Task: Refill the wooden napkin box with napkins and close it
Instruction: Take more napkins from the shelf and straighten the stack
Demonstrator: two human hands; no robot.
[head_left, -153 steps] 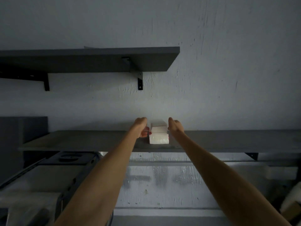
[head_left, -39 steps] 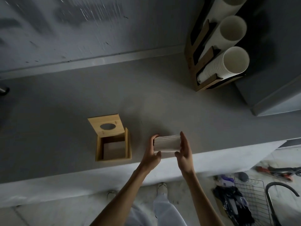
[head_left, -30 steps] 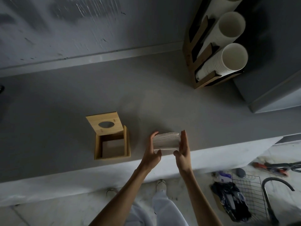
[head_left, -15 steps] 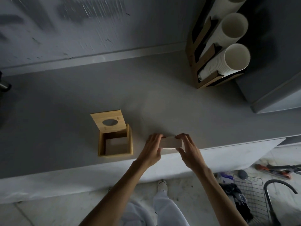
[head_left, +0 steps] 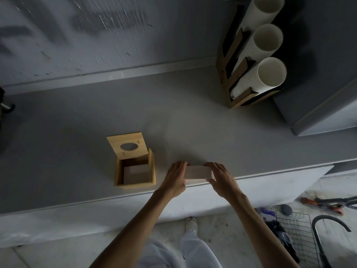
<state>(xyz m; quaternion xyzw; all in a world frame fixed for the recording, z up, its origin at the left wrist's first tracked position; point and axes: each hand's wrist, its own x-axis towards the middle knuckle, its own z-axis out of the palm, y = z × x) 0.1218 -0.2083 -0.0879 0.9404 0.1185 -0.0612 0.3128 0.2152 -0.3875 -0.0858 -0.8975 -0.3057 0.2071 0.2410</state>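
Note:
The wooden napkin box (head_left: 151, 169) stands open near the grey counter's front edge. Its lid (head_left: 127, 145), with an oval hole, is swung up and back. A few pale napkins (head_left: 136, 174) lie low inside. To the box's right, a white stack of napkins (head_left: 197, 172) is held flat at the counter edge between both hands. My left hand (head_left: 176, 178) grips its left end and my right hand (head_left: 220, 177) grips its right end. Whether the stack rests on the counter is unclear.
A wooden rack (head_left: 237, 74) with three tubes of stacked white paper cups (head_left: 270, 74) leans at the back right. A grey cabinet (head_left: 318, 105) fills the right side. Below the counter (head_left: 77, 122), a wire basket (head_left: 297, 233) and tools lie on the floor.
I took the napkin pack from the wall shelf and brought it to the counter. Within the last second the stack turned from upright to flat and dropped to the counter edge.

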